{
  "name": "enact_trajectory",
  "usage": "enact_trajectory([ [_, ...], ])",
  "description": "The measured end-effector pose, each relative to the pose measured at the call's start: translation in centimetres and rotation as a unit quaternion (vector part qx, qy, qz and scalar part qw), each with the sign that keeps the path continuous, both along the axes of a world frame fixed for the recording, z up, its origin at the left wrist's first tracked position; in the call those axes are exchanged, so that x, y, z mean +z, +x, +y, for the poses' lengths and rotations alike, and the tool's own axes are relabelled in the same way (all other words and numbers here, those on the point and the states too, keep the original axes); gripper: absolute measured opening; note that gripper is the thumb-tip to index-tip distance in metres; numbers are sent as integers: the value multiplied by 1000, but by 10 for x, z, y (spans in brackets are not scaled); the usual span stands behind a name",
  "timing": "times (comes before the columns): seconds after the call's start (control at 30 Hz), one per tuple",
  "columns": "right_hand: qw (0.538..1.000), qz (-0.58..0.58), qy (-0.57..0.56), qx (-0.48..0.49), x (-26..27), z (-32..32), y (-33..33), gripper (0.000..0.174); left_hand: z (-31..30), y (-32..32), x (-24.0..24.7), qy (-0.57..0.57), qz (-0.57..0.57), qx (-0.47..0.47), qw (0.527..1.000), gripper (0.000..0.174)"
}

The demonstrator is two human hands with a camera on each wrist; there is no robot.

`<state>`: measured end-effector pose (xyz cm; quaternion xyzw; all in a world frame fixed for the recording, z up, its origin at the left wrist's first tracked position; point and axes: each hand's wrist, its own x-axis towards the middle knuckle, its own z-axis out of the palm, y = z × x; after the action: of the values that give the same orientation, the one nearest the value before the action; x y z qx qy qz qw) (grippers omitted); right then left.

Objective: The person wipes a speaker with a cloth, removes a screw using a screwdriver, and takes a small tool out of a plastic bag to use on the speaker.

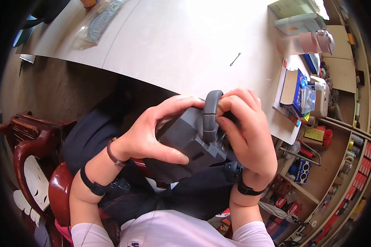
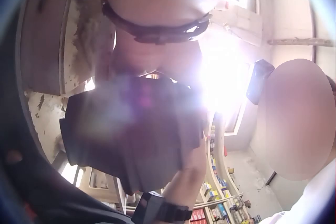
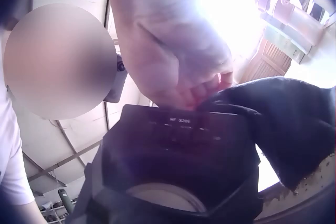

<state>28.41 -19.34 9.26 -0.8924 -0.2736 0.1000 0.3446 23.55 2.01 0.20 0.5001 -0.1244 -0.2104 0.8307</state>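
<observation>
Above the lap, just off the near edge of the white table (image 1: 173, 49), a dark grey device (image 1: 179, 140) is held tilted between both hands. The left hand (image 1: 146, 133) spreads thumb and fingers wide, gripping its body; the right hand (image 1: 251, 136) has its fingers bent in, thumb close to index, holding the handle (image 1: 210, 117), with the fingertips partly hidden. On the table lie a thin dark pin (image 1: 235, 59) and, at the far left, a clear plastic packet (image 1: 99, 24). Along the right edge are some books (image 1: 301, 24), a pink bottle (image 1: 307, 43) on its side in the view, and a thick blue book (image 1: 291, 87) beside a plastic bag (image 1: 308, 101). Beyond it, shelves (image 1: 315, 195) crowded with boxes line the room. A red-brown wooden chair (image 1: 24, 142) stands at left, and strong light floods both wrist views.
</observation>
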Motion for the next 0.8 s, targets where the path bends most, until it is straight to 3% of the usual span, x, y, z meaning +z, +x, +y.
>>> enact_trajectory([
  [0.07, 1000, -20, -7, -19, 3, 1, 0, 19, -2, 0, 1, -30, 31, -4, 999, 85],
  [0.17, 997, -65, -15, -30, 5, 4, -1, 16, -1, 2, 3, 72, -36, 33, 996, 83],
  [0.23, 988, 57, 83, -117, 3, 5, -7, 12, -3, 1, -2, 87, -23, 61, 994, 82],
  [0.4, 992, 26, 49, -118, 2, 9, -14, 11, -3, -1, -4, 92, -18, 62, 994, 82],
  [0.47, 993, 17, 25, -118, 2, 7, -14, 11, -5, -3, -1, 18, 89, 44, 995, 83],
  [0.57, 997, 15, 13, -69, 2, -3, -9, 13, -2, -1, 4, -24, 150, 17, 988, 84],
  [0.63, 999, 22, 28, -25, 2, -8, -6, 14, -2, 0, 6, -18, 142, 11, 990, 85],
  [0.8, 998, 18, 36, -58, -3, 2, -11, 13, -5, 0, 7, 24, 126, 15, 992, 86],
])
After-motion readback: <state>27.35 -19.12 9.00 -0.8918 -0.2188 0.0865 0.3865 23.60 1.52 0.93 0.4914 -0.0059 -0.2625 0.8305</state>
